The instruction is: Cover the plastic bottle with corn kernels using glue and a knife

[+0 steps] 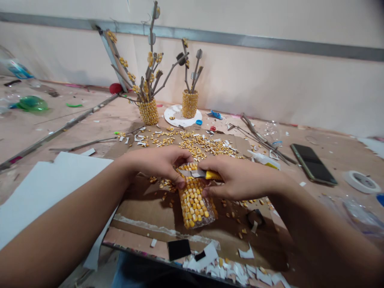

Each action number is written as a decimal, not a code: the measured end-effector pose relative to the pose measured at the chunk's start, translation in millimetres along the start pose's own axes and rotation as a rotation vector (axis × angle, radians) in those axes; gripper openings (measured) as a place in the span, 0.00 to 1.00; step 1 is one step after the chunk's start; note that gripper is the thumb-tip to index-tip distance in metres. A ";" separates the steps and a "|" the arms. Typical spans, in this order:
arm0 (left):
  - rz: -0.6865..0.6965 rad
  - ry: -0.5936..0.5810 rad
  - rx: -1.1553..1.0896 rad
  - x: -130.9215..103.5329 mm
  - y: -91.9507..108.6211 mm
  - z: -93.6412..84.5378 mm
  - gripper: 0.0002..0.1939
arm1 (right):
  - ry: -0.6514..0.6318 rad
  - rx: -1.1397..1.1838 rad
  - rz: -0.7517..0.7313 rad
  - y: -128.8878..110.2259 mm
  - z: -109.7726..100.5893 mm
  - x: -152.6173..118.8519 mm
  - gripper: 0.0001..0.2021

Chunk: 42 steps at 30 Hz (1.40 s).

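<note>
A clear cup covered with yellow corn kernels (193, 204) stands tilted over the brown cardboard (141, 214), with bare clear plastic showing at its lower right. My left hand (163, 162) grips its upper left side, thumb on the kernels. In my right hand (231, 176) is a yellow-handled cutter (213, 175), its blade lying across the kernels near the cup's upper end and pointing left. My right thumb rests against the cup's right side. Loose corn kernels (195, 144) are spread on the cardboard behind both hands.
Two kernel-covered pots (148, 112) with twigs stand at the back, one on a white disc (169, 116). At right lie a phone (313, 164), a tape roll (361, 182) and sticks. White sheets (60, 188) lie at left, paper scraps (234, 270) along the front edge.
</note>
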<state>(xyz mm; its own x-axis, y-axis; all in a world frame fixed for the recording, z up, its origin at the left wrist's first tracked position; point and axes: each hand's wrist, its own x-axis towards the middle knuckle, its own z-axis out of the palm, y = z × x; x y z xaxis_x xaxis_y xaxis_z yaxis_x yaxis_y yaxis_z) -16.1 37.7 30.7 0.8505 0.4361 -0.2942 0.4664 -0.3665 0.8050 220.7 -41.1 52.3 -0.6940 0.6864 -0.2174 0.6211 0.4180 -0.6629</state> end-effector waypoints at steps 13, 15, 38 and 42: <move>-0.031 0.058 0.075 -7.8 2.0 -3.4 0.23 | 0.491 -0.301 0.426 65.6 -45.6 -12.7 0.14; -0.044 0.078 0.075 -10.6 3.4 -4.7 0.23 | 0.410 -0.341 0.564 83.8 -48.0 -13.7 0.10; -0.176 0.320 -0.057 -10.2 11.5 -5.7 0.22 | 0.256 -0.295 0.672 116.9 -51.0 -16.6 0.05; -0.230 0.425 -0.096 -6.6 15.8 -4.1 0.24 | 0.248 -0.308 0.651 118.7 -50.3 -14.8 0.06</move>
<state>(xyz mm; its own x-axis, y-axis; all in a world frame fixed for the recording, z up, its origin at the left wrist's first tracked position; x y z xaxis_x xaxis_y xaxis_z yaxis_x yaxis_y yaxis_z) -15.4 32.4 47.5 0.5440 0.8010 -0.2497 0.5892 -0.1529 0.7934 322.9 28.3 12.9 -0.0734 0.9496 -0.3047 0.9759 0.0054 -0.2181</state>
